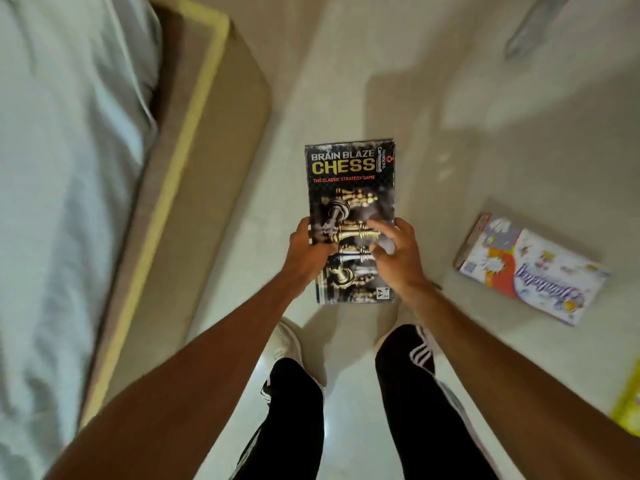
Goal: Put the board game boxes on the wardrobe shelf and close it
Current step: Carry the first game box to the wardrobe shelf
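A black chess game box [349, 178] with gold lettering is held flat above the pale floor, in front of my legs. My left hand [306, 252] grips its left edge, thumb on the lid. On the box's right side my right hand [398, 256] clasps the edge, fingers curled over the lid. A second game box [530, 268], white with colourful pictures, lies flat on the floor to the right. The corner of a yellow box [628, 407] shows at the right edge. No wardrobe is in view.
A bed with a light sheet [62, 168] and a tan frame [194, 140] runs along the left. My legs in black striped trousers and white shoes [287, 341] stand below the box. A grey blurred object [533, 26] lies at the top right.
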The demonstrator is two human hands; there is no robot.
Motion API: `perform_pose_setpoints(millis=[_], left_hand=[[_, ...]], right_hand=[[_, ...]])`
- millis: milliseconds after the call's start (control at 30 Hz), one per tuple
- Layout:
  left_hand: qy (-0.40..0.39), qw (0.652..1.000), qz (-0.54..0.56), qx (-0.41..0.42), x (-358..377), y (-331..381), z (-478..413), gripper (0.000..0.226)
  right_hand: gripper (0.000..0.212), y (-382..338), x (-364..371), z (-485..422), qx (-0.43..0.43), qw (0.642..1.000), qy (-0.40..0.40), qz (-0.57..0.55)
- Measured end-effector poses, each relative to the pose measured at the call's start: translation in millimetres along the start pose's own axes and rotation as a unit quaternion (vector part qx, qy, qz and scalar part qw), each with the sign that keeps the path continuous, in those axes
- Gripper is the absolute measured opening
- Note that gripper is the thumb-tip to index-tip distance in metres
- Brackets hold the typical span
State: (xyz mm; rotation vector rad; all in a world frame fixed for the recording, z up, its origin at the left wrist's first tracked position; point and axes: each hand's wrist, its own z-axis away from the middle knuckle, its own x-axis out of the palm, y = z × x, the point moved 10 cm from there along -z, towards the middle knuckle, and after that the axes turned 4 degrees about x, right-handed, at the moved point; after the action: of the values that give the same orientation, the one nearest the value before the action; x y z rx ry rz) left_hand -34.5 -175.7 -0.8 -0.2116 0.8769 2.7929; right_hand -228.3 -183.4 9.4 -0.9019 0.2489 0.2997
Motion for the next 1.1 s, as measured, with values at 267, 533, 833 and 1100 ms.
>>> perform_pose_setpoints(millis=[267, 533, 833, 1100], left_hand=[[0.048, 0.993, 0.046, 0.093, -58.6, 266.7, 264.0, 0.065], [0.033, 0.986, 0.095, 0.135, -69.5, 409.2, 354.6, 0.073], [0.024, 0.978, 0.107, 0.178, -140.4, 560.6, 271.0, 0.075], [0.108, 0.959, 0.071, 0.252, -265.9, 718.6, 185.9, 0.078]], right_hand=[[0.049, -304.7, -175.2, 142.0, -0.075, 0.994, -0.08, 0.011], [0.045, -457.5, -283.4, 174.1, -0.125, 0.986, -0.07, 0.089], [0.045, -616.4, -279.0, 47.1, -0.147, 0.977, -0.069, 0.135], [0.05, -797.5, -233.3, -89.4, -0.208, 0.956, -0.102, 0.179]])
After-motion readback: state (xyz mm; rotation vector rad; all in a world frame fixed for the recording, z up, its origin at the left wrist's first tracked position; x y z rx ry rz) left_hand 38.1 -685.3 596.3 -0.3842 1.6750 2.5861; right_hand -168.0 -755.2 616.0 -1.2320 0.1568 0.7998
